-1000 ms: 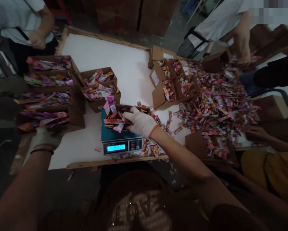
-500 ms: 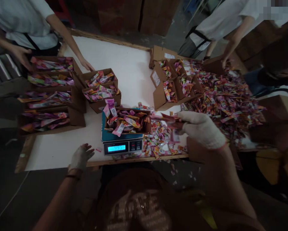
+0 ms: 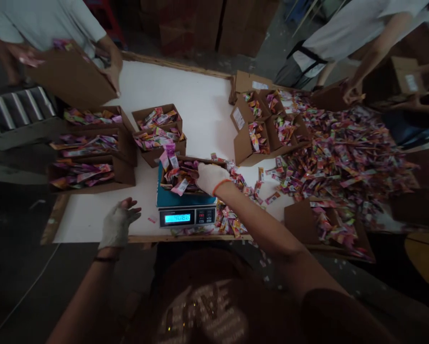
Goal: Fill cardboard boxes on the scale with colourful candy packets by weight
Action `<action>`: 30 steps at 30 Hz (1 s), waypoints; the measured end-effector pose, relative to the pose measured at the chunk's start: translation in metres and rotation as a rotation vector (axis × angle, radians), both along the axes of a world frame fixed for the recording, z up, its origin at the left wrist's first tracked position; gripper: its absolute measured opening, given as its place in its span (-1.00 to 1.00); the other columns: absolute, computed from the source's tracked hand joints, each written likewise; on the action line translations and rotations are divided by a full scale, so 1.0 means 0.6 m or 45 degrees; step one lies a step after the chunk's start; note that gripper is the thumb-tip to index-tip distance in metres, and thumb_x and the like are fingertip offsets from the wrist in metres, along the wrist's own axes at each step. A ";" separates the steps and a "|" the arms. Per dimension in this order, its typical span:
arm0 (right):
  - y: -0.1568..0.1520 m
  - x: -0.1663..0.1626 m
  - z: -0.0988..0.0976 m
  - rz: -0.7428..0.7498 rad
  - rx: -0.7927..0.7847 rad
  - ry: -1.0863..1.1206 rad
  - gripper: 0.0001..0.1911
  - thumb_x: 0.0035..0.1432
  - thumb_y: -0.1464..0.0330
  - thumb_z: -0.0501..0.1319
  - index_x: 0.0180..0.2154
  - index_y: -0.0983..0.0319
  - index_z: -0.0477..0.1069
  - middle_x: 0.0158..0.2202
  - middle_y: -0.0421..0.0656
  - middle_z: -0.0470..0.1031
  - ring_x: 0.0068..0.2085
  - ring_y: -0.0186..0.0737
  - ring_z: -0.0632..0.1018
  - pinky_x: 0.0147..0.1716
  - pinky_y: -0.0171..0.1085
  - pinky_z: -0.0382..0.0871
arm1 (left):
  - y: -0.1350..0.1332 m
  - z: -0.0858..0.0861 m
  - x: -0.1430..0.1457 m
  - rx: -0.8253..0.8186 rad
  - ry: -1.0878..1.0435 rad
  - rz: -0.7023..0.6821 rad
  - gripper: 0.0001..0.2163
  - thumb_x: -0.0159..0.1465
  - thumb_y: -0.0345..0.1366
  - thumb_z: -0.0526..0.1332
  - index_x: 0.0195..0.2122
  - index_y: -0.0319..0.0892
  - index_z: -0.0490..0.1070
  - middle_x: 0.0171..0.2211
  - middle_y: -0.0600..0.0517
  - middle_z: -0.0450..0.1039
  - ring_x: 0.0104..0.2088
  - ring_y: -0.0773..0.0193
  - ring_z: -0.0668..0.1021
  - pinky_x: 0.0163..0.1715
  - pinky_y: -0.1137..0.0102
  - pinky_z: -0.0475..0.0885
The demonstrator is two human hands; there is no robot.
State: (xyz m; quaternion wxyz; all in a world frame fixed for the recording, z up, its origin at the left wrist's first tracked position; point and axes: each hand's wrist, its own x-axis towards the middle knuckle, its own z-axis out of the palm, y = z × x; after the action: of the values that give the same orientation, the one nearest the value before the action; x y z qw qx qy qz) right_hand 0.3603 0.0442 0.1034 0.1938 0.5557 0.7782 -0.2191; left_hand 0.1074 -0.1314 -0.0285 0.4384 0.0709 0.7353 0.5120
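Note:
A brown cardboard box (image 3: 185, 165) full of colourful sachets sits on a teal digital scale (image 3: 185, 215) with a lit display, at the near edge of the white table (image 3: 185, 100). My right hand (image 3: 210, 177), in a white glove, reaches into the right side of that box among the sachets; whether it grips any is hidden. My left hand (image 3: 118, 223), also gloved, hovers with fingers apart over the table's front edge, left of the scale, holding nothing.
Several filled boxes (image 3: 88, 169) stand at the left and more (image 3: 257, 131) at the centre right. A big heap of loose sachets (image 3: 343, 157) covers the right side. A person at the far left lifts a box (image 3: 71, 79); other people work at the right.
My right hand went from the box out to the right with sachets, then came back into the box. My left hand moved to the front edge. The person at far left picked up a box.

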 end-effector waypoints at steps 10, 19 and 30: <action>-0.017 0.138 0.088 0.015 0.033 0.225 -0.70 0.51 0.30 0.22 -0.06 0.19 0.76 -0.12 0.00 0.79 -0.06 -0.01 0.75 -0.07 -0.21 0.56 | 0.093 0.077 0.059 0.177 0.122 -0.131 -0.46 0.07 0.08 0.47 -0.07 -0.20 0.55 0.05 -0.26 0.65 -0.23 0.13 0.66 -0.23 0.24 0.60; -0.055 0.233 0.087 -0.003 0.124 0.666 -0.76 0.37 0.34 0.29 -0.35 0.16 0.67 -0.31 -0.16 0.63 -0.24 -0.17 0.58 -0.13 -0.23 0.46 | 0.141 0.085 0.061 0.214 0.205 -0.137 -0.52 0.11 0.05 0.47 -0.08 -0.18 0.55 0.07 -0.25 0.68 -0.22 0.13 0.67 -0.22 0.23 0.61; -0.080 0.330 0.022 -0.209 0.283 0.637 -0.79 0.40 0.30 0.27 -0.18 0.19 0.69 -0.33 -0.15 0.64 -0.25 -0.13 0.63 -0.16 -0.25 0.49 | 0.173 0.111 0.047 0.176 0.140 -0.369 -0.50 -0.21 -0.11 0.53 -0.22 -0.21 0.62 -0.31 -0.04 0.60 -0.36 0.22 0.60 -0.42 0.41 0.51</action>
State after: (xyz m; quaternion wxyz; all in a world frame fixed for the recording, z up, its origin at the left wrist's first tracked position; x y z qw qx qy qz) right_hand 0.5584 -0.0041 0.1167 -0.0848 0.5632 0.7735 -0.2779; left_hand 0.1355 -0.0274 0.0379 0.4610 0.2341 0.7031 0.4881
